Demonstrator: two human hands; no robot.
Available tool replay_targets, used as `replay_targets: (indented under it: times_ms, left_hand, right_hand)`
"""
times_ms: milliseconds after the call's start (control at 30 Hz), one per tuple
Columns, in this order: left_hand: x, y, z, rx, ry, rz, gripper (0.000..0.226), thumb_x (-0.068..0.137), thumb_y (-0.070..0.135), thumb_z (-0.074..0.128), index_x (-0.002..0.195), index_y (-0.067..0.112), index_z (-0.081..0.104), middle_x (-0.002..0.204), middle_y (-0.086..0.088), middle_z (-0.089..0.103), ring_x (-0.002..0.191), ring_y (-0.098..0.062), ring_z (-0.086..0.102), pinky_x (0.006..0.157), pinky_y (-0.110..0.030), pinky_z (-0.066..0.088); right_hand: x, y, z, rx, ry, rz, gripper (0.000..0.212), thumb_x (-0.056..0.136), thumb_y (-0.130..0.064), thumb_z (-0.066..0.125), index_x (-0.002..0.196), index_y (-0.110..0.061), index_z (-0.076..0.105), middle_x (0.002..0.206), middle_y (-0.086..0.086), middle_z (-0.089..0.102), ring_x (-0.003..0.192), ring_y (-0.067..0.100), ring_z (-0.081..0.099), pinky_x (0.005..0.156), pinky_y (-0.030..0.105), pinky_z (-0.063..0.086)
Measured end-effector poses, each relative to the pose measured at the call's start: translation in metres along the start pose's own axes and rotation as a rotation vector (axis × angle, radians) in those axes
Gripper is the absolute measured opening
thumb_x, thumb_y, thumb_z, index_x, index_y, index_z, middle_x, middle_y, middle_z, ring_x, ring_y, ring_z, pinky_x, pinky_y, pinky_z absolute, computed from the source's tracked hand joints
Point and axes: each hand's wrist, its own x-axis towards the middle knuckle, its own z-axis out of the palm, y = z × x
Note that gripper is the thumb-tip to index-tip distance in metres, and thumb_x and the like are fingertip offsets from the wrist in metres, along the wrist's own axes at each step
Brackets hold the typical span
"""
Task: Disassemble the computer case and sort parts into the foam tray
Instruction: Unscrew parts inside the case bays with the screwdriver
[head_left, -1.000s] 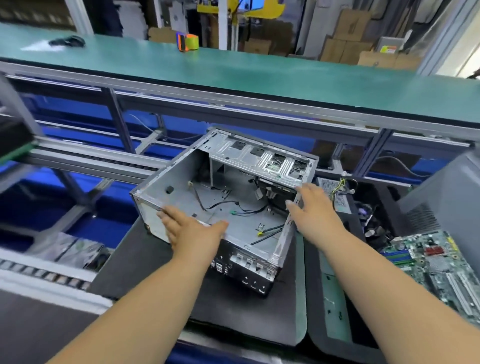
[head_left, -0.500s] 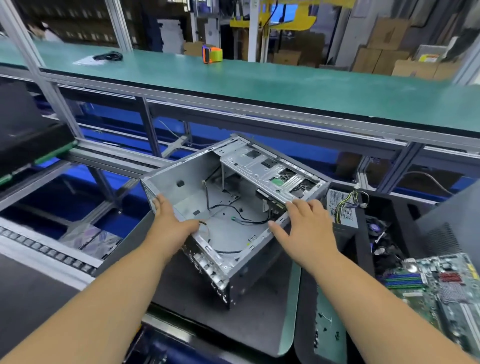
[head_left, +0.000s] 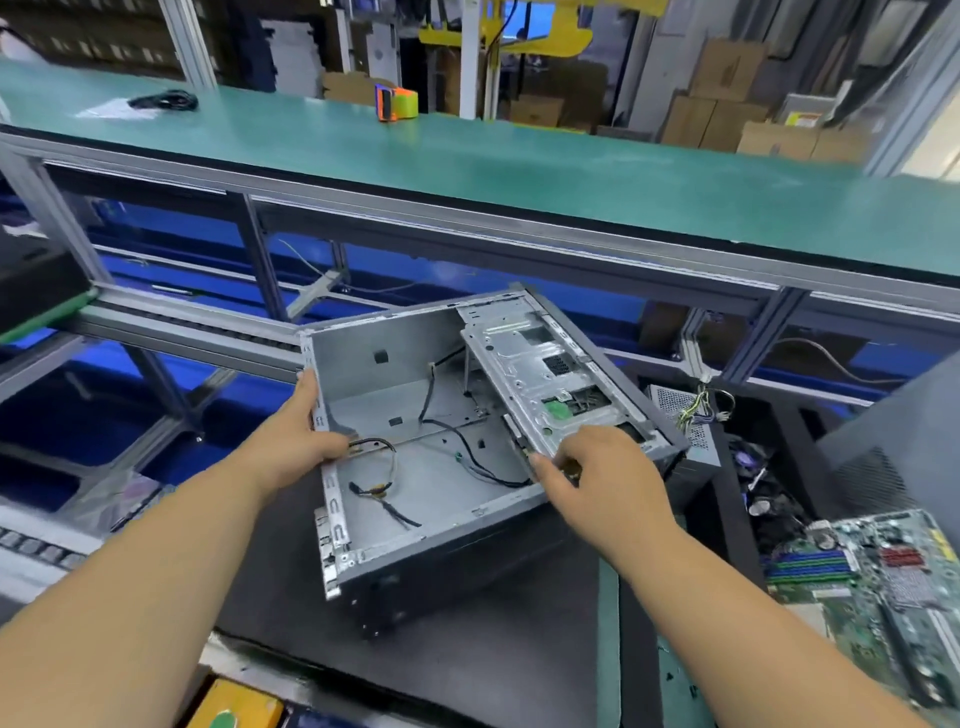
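Observation:
An open grey metal computer case (head_left: 415, 395) is tilted up off the black mat (head_left: 467, 649), its open side facing me. Loose black cables (head_left: 467, 462) lie on its floor and a silver drive cage (head_left: 545, 384) fills its right part. My left hand (head_left: 296, 441) grips the case's left rear edge, thumb inside. My right hand (head_left: 597, 478) holds the near end of the drive cage, fingers curled on its edge. To the right, a black foam tray (head_left: 737, 519) holds a power supply (head_left: 680, 415), small parts and a green motherboard (head_left: 883, 571).
A long green workbench (head_left: 519, 166) on an aluminium frame runs across the back, with a tape dispenser (head_left: 396, 103) on it. A roller conveyor (head_left: 182, 322) lies to the left. A grey side panel (head_left: 904, 441) leans at the right edge. Cardboard boxes stand behind.
Both hands have turned the case anticlockwise and tipped it up, so its rear panel now faces left. My left hand moved to the left rear edge and my right hand slid onto the drive cage's end.

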Motion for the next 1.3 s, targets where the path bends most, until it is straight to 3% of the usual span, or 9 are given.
replay_targets:
  times_ms: [100,167,267,333,400,533,800,1033,1300]
  left_hand:
    - [0.017,0.002,-0.014,0.131,-0.062,0.014,0.097,0.078,0.009,0.067,0.15,0.046,0.014,0.109,0.025,0.049,0.079,0.011,0.059,0.062,-0.008,0.043]
    - [0.024,0.013,-0.014,0.345,-0.063,0.02,0.092,0.078,0.018,0.067,0.151,0.032,0.014,0.13,0.01,0.047,0.113,-0.012,0.059,0.086,-0.024,0.05]
    - [0.035,0.034,-0.005,0.809,0.155,0.059,0.102,0.076,0.045,0.067,0.154,0.026,0.004,0.161,-0.011,-0.013,0.148,-0.033,-0.008,0.119,-0.045,0.008]
    - [0.041,0.053,0.009,0.901,0.183,0.272,0.096,0.075,0.047,0.068,0.153,0.029,0.015,0.161,-0.01,0.002,0.147,-0.031,0.005,0.117,-0.043,0.014]
    - [0.047,0.069,0.027,0.914,-0.003,0.432,0.07,0.079,0.037,0.066,0.144,0.031,0.039,0.149,-0.002,0.039,0.133,-0.027,0.038,0.107,-0.039,0.035]
    - [0.065,0.08,0.069,1.052,-0.309,0.339,0.03,0.087,0.02,0.058,0.114,0.028,0.069,0.118,0.002,0.066,0.107,-0.023,0.06,0.085,-0.034,0.053]
    - [0.109,0.045,0.113,1.21,-0.506,0.188,0.055,0.091,0.014,0.055,0.145,0.024,0.044,0.144,-0.003,0.05,0.129,-0.026,0.05,0.103,-0.036,0.044]
    - [0.127,0.04,0.129,1.21,-0.385,0.22,0.03,0.091,0.011,0.052,0.118,0.015,0.066,0.119,-0.01,0.065,0.108,-0.031,0.061,0.09,-0.038,0.05]
    - [0.135,0.033,0.141,1.273,-0.292,0.262,0.02,0.088,0.006,0.051,0.098,0.019,0.062,0.102,-0.005,0.063,0.093,-0.028,0.061,0.079,-0.037,0.054]
  right_hand:
    - [0.006,-0.013,0.006,-0.004,-0.04,0.048,0.042,0.091,-0.048,0.056,0.058,-0.024,0.045,0.062,-0.006,0.048,0.066,0.015,0.045,0.055,0.03,0.026]
    - [0.016,-0.017,0.007,-0.009,-0.078,0.107,0.044,0.092,-0.046,0.055,0.057,-0.021,0.045,0.057,-0.003,0.047,0.061,0.018,0.046,0.051,0.031,0.028]
    - [0.035,-0.021,0.006,0.016,-0.098,0.146,0.034,0.092,-0.037,0.053,0.064,-0.018,0.052,0.063,-0.002,0.053,0.066,0.02,0.052,0.054,0.029,0.037]
    - [0.05,-0.024,0.007,0.065,-0.072,0.137,0.02,0.091,-0.035,0.055,0.076,-0.024,0.061,0.077,-0.008,0.058,0.079,0.016,0.053,0.061,0.028,0.04]
    - [0.065,-0.026,0.011,0.094,-0.055,0.135,0.016,0.093,-0.035,0.057,0.101,-0.026,0.066,0.098,-0.007,0.06,0.097,0.016,0.052,0.077,0.031,0.044]
    - [0.083,-0.026,0.03,0.087,-0.079,0.153,0.04,0.096,-0.035,0.054,0.132,-0.017,0.056,0.129,0.005,0.053,0.119,0.026,0.044,0.1,0.038,0.038]
    - [0.084,-0.016,0.051,0.001,-0.057,0.107,0.039,0.098,-0.042,0.049,0.129,-0.02,0.054,0.127,0.001,0.048,0.111,0.024,0.038,0.096,0.039,0.036]
    - [0.085,-0.015,0.051,0.023,-0.039,0.106,0.038,0.099,-0.042,0.048,0.127,-0.019,0.056,0.127,0.0,0.048,0.112,0.024,0.038,0.097,0.039,0.037]
    - [0.086,-0.013,0.051,0.018,-0.048,0.107,0.038,0.099,-0.044,0.046,0.126,-0.018,0.055,0.128,0.0,0.047,0.113,0.024,0.039,0.097,0.04,0.038]
